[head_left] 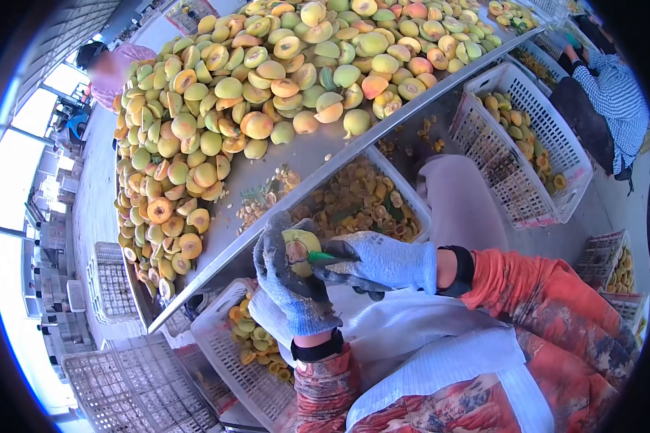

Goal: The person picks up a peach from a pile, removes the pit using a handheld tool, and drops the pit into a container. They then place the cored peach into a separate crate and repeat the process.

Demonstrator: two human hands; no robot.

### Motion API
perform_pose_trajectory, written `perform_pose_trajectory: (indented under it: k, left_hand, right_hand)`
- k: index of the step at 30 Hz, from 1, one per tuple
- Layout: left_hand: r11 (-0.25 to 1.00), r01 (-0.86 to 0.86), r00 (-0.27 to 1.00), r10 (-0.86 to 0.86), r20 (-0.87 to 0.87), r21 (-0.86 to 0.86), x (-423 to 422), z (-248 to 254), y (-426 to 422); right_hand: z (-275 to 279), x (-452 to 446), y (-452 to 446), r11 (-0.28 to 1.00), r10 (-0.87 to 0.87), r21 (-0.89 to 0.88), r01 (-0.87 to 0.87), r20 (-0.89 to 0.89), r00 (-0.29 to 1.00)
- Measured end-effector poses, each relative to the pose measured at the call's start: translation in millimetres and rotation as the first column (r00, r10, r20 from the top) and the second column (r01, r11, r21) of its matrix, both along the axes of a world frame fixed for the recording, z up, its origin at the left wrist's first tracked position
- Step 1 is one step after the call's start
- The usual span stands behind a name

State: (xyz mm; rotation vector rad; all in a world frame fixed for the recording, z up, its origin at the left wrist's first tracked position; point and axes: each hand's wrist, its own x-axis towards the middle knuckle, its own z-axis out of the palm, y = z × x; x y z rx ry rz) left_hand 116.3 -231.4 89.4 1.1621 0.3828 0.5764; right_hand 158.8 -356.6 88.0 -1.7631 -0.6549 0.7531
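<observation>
Both of my hands wear grey-blue coated work gloves and meet in front of my apron. My left hand (287,278) is closed around a greenish-yellow peach half (300,251), its cut face with a brownish middle turned towards my right hand. My right hand (372,261) grips a small tool with a green handle (321,256), its end against the fruit; the blade or tip is too hidden to make out. Just beyond the gloves, a white crate (420,206) of pits and scraps stands below the metal table's edge (256,229).
The metal table (307,155) carries a big heap of peach halves (260,86). White crates with cut fruit stand at lower left (227,353) and right (556,137). A co-worker in a checked sleeve (617,105) is at upper right, another person (119,68) at upper left.
</observation>
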Motion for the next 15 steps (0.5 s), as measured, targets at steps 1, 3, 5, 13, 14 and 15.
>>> perform_pose_trajectory:
  k: [1, 3, 5, 13, 14, 15]
  left_hand:
    - [1.000, 0.008, 1.000, -0.008, 0.005, 0.000, 4, -4, 4]
    - [0.989, -0.033, 0.995, 0.019, -0.096, -0.147, 12, -4, 6]
    - [0.989, -0.009, 0.997, -0.003, -0.079, -0.146, 11, -3, 5]
    - [0.910, 0.045, 0.985, 0.030, -0.173, 0.412, 1, 6, 4]
    - [0.883, 0.088, 0.982, 0.001, -0.189, 0.462, 2, 8, 8]
    - [0.882, 0.090, 0.981, 0.001, -0.194, 0.463, 2, 9, 14]
  right_hand:
    - [-13, -3, 1, 0.986, -0.141, 0.012, 0.169, 0.611, 0.779]
    - [-8, -12, 0, 0.961, -0.070, -0.140, 0.238, 0.711, 0.700]
    - [-13, -22, 0, 0.938, 0.048, -0.237, 0.251, 0.810, 0.584]
    - [28, -8, -7, 0.996, 0.091, 0.048, -0.080, -0.300, 0.950]
    - [23, -7, -7, 0.991, 0.120, 0.106, -0.083, -0.416, 0.901]
    - [19, -7, -7, 0.984, 0.150, 0.164, -0.074, -0.526, 0.837]
